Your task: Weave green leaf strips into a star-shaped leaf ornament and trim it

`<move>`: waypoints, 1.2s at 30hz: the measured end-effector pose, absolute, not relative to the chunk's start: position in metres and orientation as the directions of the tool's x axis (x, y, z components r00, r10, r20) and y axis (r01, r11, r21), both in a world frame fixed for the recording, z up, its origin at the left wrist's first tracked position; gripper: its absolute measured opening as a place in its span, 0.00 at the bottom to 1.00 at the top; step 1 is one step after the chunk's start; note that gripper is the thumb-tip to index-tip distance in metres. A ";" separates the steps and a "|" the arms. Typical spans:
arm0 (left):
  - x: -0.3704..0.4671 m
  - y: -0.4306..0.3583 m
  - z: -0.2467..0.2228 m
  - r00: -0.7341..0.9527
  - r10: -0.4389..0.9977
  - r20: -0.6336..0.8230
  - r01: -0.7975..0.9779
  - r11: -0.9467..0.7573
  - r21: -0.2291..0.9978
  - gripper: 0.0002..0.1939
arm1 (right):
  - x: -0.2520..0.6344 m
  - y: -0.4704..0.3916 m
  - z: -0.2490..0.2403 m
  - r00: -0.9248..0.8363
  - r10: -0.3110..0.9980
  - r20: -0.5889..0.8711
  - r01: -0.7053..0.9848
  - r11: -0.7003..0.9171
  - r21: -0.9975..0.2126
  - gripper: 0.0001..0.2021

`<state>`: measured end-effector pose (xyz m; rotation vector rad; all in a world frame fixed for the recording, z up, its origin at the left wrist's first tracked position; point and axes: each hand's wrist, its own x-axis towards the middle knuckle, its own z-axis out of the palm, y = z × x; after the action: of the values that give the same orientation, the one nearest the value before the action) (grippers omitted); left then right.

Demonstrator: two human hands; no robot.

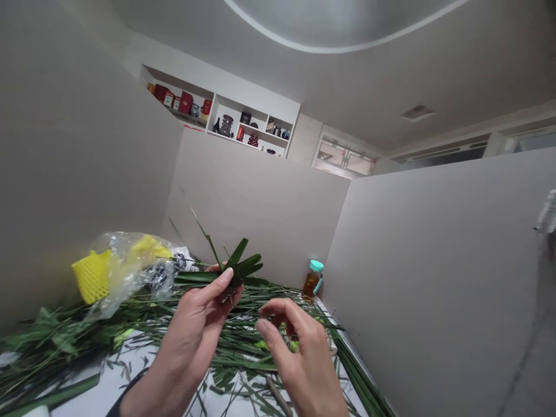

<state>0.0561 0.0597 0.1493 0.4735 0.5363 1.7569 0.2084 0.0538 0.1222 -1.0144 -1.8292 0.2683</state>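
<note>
My left hand (202,315) grips a folded green leaf piece (243,265) between thumb and fingers. Several rounded leaf strips fan out from the piece, and a thin stalk points up to the left. Part of it is hidden behind my fingers. Just to the right, my right hand (299,347) is raised with fingers curved and a gap between thumb and forefinger; nothing shows between them. Beneath both hands, long green leaf strips (243,347) are strewn over the white table (134,350).
A yellow foam net (92,277) and a clear plastic bag (119,272) lie at the left. A bottle with a turquoise lid (311,281) stands by the back corner. Grey partitions (260,202) surround the table. More long leaves (354,370) run along the right edge.
</note>
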 end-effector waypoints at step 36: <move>0.032 0.069 0.157 -0.295 0.955 0.027 -0.785 -0.259 0.562 0.04 | 0.218 0.051 0.128 -0.396 0.792 0.465 0.493 0.610 -0.620 0.07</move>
<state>0.0319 0.0694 0.1571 0.4351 0.5396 1.8153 0.2178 0.0512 0.1282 -1.0096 -2.0723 0.4998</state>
